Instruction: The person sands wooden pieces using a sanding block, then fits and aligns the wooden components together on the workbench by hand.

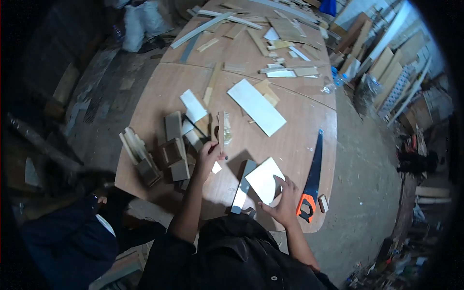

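Observation:
My left hand (210, 155) is closed around a thin strip of wood (221, 129), which points away from me above the table. With spread thumb and fingers, my right hand (284, 200) grips the near right corner of a white square board (264, 179). Just left of that board lies a long grey strip (243, 187), partly under its edge. A stack of joined wooden pieces (173, 150) stands left of my left hand. Beyond it, a dark rod (195, 126) crosses some light offcuts. A clear plastic bag (227, 130) lies beside the held strip.
A handsaw (312, 179) with an orange handle lies at the table's right, near a small block (323, 203). A white rectangular board (257, 106) rests mid-table. Many offcuts (285, 29) cover the far end. Another person's dark sleeve (72, 237) is at lower left.

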